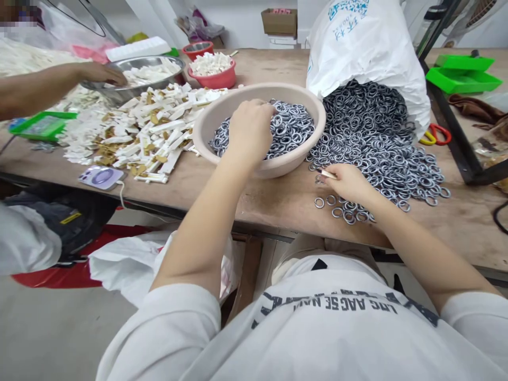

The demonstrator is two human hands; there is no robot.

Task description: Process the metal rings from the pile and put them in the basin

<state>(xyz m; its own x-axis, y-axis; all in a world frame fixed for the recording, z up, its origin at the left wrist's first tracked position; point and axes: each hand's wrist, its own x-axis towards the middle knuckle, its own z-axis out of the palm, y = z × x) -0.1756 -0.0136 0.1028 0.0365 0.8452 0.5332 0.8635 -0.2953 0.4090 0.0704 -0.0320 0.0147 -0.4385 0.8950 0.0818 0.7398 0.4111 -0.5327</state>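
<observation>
My left hand [252, 127] is over a pale pink basin [281, 168] full of dark grey metal rings [293, 124]. Its fingers are bent and drawn together above the rings; whatever they hold is hidden behind the hand. At the table's front, my right hand [349, 181] pinches a short thin white stick [327, 174] with a dark tip. Beneath and behind that hand spreads a loose pile of the same rings [377, 153], spilling out of a large white sack [365, 47] lying on its side. Several single rings [337, 211] lie near the table edge.
Left of the basin is a heap of white and tan pieces [159, 127], with a phone [101, 177] before it. A co-worker's hand [105, 74] reaches into a metal bowl [138, 63]. Red bowl [218, 79], scissors [440, 134], green trays [462, 79] and a black frame [456, 137] stand around.
</observation>
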